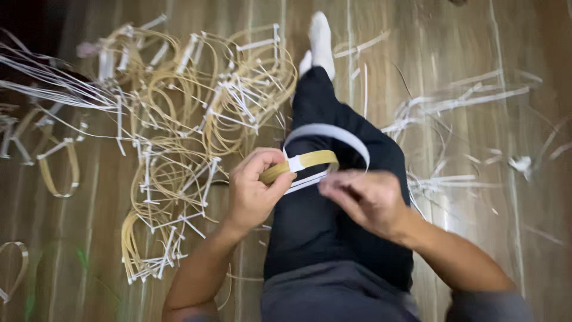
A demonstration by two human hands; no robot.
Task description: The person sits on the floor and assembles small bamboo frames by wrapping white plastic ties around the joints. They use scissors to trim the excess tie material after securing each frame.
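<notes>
One tan cane strip [301, 164] lies bent over our knee, with a white band [333, 136] tied on it and arching in a loop above the dark trouser leg [322, 214]. Our left hand [255, 191] grasps the tan end, fingers [262, 164] curled tight around it. Our right hand [366, 200] is blurred; its fingers pinch the white band's lower end, just beside the left thumb. On the wooden floor [89, 238] at our left lies a big pile of bound cane loops [190, 125]. Loose white strips [459, 98] are scattered on the right, and our white sock [320, 39] shows ahead.
</notes>
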